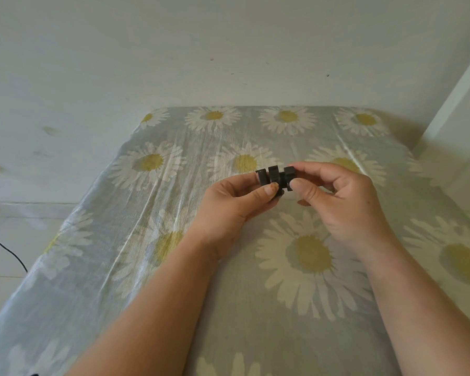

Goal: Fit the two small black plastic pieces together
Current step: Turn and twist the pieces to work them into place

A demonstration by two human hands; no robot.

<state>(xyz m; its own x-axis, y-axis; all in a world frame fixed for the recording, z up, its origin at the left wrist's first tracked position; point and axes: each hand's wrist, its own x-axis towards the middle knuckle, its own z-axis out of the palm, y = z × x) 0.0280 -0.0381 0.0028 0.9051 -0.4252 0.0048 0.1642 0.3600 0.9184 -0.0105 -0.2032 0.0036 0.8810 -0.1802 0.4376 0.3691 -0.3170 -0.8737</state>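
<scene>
Two small black plastic pieces are held above the table, touching each other between my hands. My left hand point(236, 202) pinches the left black piece point(267, 176) with thumb and fingers. My right hand point(339, 196) pinches the right black piece point(289, 175) at its right end. The pieces meet at about the middle; whether they are locked together I cannot tell. My thumbs hide their lower parts.
The table point(174, 267) wears a grey cloth printed with large white and yellow daisies. A pale wall point(201, 50) stands close behind it. A white post point(461, 104) rises at the right. A thin black cable point(6, 248) lies on the floor at the left.
</scene>
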